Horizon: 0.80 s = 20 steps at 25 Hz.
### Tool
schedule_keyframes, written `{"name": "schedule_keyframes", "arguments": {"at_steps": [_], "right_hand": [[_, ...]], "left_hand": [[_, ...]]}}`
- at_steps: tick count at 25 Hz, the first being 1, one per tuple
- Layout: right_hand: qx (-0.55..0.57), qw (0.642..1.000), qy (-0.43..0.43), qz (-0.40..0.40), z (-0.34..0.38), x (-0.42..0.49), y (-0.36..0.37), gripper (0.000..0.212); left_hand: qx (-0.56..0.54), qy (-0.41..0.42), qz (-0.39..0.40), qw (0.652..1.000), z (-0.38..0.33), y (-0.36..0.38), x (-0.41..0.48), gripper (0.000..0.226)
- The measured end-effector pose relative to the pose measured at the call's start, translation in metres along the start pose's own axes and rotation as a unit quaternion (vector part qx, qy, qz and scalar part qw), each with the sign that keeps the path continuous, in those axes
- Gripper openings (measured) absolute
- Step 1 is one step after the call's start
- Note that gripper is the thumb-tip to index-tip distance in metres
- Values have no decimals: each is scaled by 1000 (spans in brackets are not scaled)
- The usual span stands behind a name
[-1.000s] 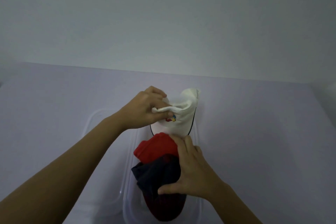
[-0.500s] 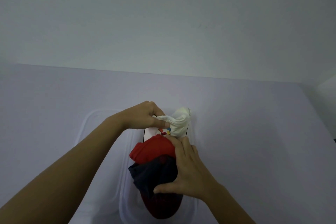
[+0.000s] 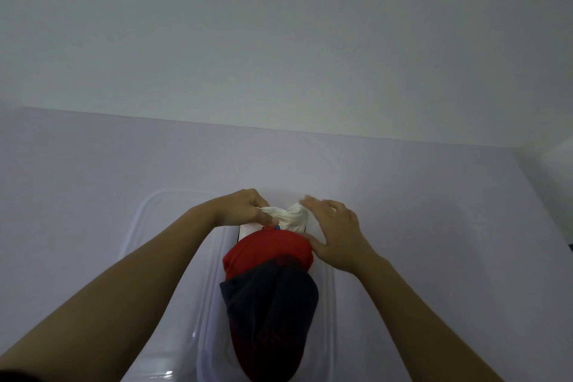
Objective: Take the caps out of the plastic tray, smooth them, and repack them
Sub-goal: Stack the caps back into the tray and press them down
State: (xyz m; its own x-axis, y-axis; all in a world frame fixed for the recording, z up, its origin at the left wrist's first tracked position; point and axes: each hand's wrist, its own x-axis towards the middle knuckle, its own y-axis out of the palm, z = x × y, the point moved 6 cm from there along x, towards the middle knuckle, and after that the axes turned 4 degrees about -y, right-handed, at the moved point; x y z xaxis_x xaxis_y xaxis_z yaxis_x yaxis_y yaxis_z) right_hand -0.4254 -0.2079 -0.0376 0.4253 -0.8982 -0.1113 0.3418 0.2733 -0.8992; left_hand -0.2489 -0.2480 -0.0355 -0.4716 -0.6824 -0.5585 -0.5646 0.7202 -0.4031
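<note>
The near end of the clear plastic tray (image 3: 329, 304) runs off the bottom edge, as do both forearms. Most of the white cap (image 3: 293, 220) at the tray's far end is hidden behind the red cap (image 3: 266, 250), the left hand (image 3: 240, 209) and the right hand (image 3: 336, 231); its small coloured logo is too covered to read

Pale lilac tabletop (image 3: 93, 183) (bare), blank grey-white wall (image 3: 279, 40) behind
</note>
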Motion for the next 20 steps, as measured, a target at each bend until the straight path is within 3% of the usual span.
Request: {"name": "schedule_keyframes", "arguments": {"at_steps": [2, 5, 9, 14, 16, 18, 20], "right_hand": [[-85, 994, 18, 70, -5, 15, 3, 43], [-186, 981, 21, 56, -5, 33, -6, 38], [-241, 966, 22, 90, -9, 44, 2, 45], [-305, 949, -8, 75, -4, 55, 5, 43], [-241, 968, -23, 70, -8, 55, 5, 40], [-39, 998, 0, 41, -17, 48, -1, 35], [134, 991, 2, -20, -22, 34, -13, 34]], "left_hand": [[16, -7, -13, 1000, 5, 3, 3, 20], [87, -15, -60, 994, 19, -5, 7, 25], [181, -29, -101, 978, 29, -20, 8, 26], [272, -58, -139, 950, 34, -15, 24, 26], [290, -77, -154, 941, 35, -16, 26, 28], [270, -70, -191, 941, 32, -22, 18, 29], [196, -27, -245, 949, 20, -28, -4, 31]]}}
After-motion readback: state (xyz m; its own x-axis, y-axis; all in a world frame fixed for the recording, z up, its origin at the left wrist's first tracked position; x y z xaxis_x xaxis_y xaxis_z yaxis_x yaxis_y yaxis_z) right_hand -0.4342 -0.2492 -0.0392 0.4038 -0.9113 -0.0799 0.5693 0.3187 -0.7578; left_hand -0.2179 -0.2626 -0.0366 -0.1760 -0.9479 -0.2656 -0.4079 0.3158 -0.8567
